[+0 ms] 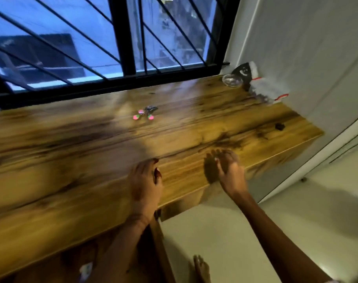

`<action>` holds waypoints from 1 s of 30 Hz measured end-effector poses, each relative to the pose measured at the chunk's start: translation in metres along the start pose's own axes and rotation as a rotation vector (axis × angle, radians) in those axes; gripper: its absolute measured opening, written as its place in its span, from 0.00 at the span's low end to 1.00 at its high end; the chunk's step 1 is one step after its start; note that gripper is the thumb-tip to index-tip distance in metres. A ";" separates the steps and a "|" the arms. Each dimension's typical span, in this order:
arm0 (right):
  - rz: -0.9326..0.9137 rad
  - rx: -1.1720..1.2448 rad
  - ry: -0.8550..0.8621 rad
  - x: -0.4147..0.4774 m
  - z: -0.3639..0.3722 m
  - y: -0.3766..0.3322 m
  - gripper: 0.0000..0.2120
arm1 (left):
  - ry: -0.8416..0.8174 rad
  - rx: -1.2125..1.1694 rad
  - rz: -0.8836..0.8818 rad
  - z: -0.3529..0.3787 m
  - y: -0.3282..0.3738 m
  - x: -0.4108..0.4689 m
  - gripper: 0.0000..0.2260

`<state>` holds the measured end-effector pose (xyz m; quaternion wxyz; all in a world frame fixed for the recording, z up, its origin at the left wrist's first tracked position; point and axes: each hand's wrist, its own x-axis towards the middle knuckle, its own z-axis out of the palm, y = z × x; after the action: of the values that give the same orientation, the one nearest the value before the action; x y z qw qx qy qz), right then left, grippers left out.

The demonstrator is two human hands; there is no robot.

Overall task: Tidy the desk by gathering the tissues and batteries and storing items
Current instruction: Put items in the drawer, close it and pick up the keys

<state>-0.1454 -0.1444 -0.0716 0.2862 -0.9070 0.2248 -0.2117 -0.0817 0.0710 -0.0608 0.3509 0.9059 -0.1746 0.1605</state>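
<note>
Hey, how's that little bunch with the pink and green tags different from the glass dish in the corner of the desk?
The tagged bunch is dark metal with bright pink-green tags; the glass dish is clear and round. The bunch lies alone mid-desk; the dish sits in the far right corner, beside a black bag and white pile. Both rest on the wooden desk, untouched.

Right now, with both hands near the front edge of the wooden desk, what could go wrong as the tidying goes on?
1. The clear glass dish stands close beside the white crumpled heap with red trim in the far right corner; pulling the heap might knock the dish.
2. A bare foot is below the front edge of the desk; a dropped thing could hit it.
</note>
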 end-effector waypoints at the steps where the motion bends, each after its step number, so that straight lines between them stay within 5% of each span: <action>1: 0.052 -0.038 0.005 0.020 -0.007 0.020 0.16 | -0.031 0.008 -0.004 0.014 0.004 0.010 0.15; 8: 0.239 -0.293 0.007 0.137 -0.059 0.142 0.28 | -0.158 0.172 -0.048 0.103 0.023 0.062 0.16; 16: 0.326 -0.319 -0.019 0.191 -0.072 0.204 0.19 | -0.161 0.346 -0.112 0.140 0.024 0.072 0.23; 24: 0.032 -0.085 -0.059 0.193 -0.045 0.152 0.15 | -0.084 0.282 -0.219 0.131 0.021 0.104 0.14; 30: -0.117 0.107 -0.138 0.189 0.008 0.084 0.18 | 0.033 0.372 -0.268 0.129 0.001 0.180 0.17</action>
<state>-0.0129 -0.3026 -0.0806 0.3363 -0.9144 0.1397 -0.1767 0.0995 -0.0557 -0.0758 0.1985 0.9674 -0.0147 0.1565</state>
